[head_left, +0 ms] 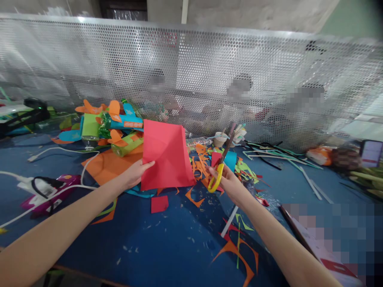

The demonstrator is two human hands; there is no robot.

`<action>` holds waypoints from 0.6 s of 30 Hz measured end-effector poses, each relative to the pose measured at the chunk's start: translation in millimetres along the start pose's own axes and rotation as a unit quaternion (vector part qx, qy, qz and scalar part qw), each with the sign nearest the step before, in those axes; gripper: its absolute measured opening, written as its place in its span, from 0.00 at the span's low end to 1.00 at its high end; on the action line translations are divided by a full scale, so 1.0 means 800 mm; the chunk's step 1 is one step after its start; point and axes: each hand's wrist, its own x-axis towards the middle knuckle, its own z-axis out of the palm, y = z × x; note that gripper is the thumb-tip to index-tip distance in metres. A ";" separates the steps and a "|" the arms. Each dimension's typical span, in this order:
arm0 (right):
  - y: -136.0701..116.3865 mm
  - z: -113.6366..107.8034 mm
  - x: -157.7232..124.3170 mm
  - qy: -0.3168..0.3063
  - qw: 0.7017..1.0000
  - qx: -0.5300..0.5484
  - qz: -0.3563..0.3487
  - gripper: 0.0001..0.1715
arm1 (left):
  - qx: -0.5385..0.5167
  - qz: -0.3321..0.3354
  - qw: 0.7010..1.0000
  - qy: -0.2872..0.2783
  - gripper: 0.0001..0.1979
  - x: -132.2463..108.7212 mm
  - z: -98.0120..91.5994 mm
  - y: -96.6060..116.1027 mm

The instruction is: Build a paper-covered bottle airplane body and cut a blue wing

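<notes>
Pinching red paper [166, 155] upright with our left hand [135, 173], we grip scissors [220, 167] in our right hand [229, 181] just beside it.

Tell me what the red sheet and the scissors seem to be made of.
Red sheet, in the left hand: probably matte paper, with fold creases. Scissors, in the right hand: yellow handle looks like smooth plastic; blades seem metal.
</notes>
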 end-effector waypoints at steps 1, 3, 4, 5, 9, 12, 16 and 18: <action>-0.005 0.006 -0.005 -0.014 0.999 0.035 -0.013 0.26 | -0.020 0.004 1.000 0.016 0.15 0.002 0.000 0.001; -0.015 0.015 -0.014 -0.045 0.996 0.080 0.004 0.24 | -0.059 0.016 0.997 0.042 0.13 0.005 -0.001 0.004; -0.020 0.018 -0.018 -0.060 0.993 0.100 0.029 0.24 | -0.080 0.027 0.995 0.053 0.13 0.006 -0.002 0.007; -0.023 0.020 -0.022 -0.072 0.989 0.115 0.054 0.25 | -0.099 0.041 0.992 0.061 0.13 0.007 -0.002 0.010; -0.027 0.025 -0.029 -0.136 0.973 0.113 0.146 0.34 | -0.157 0.102 0.979 0.081 0.13 0.009 -0.004 0.023; -0.031 0.029 -0.034 -0.141 0.973 0.064 0.170 0.36 | -0.179 0.135 0.972 0.076 0.13 0.009 -0.005 0.029; -0.044 0.036 -0.045 -0.132 0.976 -0.038 0.171 0.33 | -0.194 0.154 0.966 0.079 0.14 0.006 -0.005 0.033; -0.047 0.036 -0.049 -0.132 0.974 -0.086 0.164 0.34 | -0.199 0.151 0.966 0.073 0.14 0.004 -0.003 0.034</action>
